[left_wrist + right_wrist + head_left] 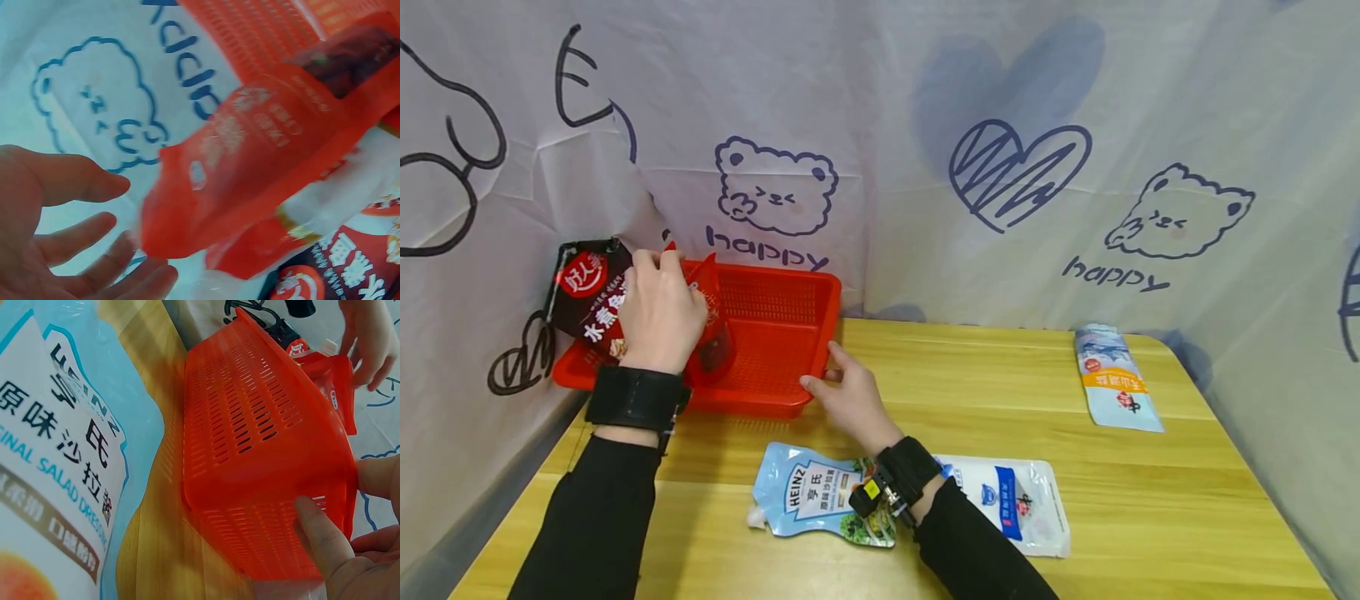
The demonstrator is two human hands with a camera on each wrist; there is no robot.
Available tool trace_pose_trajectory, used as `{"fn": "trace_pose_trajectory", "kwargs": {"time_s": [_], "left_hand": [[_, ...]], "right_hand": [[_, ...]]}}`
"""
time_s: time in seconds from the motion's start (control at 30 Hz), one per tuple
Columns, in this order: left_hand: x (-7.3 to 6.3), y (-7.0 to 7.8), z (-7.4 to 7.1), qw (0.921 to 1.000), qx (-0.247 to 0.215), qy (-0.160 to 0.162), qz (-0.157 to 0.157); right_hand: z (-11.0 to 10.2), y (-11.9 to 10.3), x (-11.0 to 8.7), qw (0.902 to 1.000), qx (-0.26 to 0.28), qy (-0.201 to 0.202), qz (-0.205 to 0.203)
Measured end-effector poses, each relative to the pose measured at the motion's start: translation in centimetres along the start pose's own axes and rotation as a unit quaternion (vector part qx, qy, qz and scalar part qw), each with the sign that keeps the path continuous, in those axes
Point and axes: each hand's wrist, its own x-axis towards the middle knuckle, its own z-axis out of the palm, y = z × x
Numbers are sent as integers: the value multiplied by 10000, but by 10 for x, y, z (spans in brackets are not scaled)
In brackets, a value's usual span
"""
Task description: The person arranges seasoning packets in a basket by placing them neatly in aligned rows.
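A red plastic basket (775, 367) stands at the table's left, and several packets lean inside it. My left hand (658, 317) hovers over its left part, beside a red food packet (250, 150). In the left wrist view its thumb and fingers are spread apart, clear of that packet. Next to it are a black and red packet (580, 292) and a partly covered white and red pouch (340, 194). My right hand (853, 396) pinches the near right corner of the basket, its thumb against the outer wall in the right wrist view.
A blue Heinz salad dressing pouch (812, 492) lies in front of the basket, under my right wrist. Beside it is a white and blue packet (1041, 508), partly behind my forearm. A light blue and orange packet (1116, 379) lies far right. Cloth walls (895, 233) border the table.
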Motion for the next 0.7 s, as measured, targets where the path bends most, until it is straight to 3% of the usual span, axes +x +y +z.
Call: {"fn": "trace_pose_trajectory", "kwargs": {"time_s": [0.2, 0.37, 0.53, 0.7], "left_hand": [[-21, 16, -11, 9950, -524, 568, 624], [-47, 19, -8, 9836, -941, 660, 1387], [-73, 15, 5, 9756, -1094, 411, 1859], [-93, 12, 20, 9754, -1052, -225, 1925]], "right_hand": [[0, 1, 1, 10000, -50, 13, 26], [-2, 2, 0, 10000, -80, -20, -54], [-2, 4, 0, 9998, -58, -73, -150], [1, 5, -1, 9996, -82, -74, -274]]}}
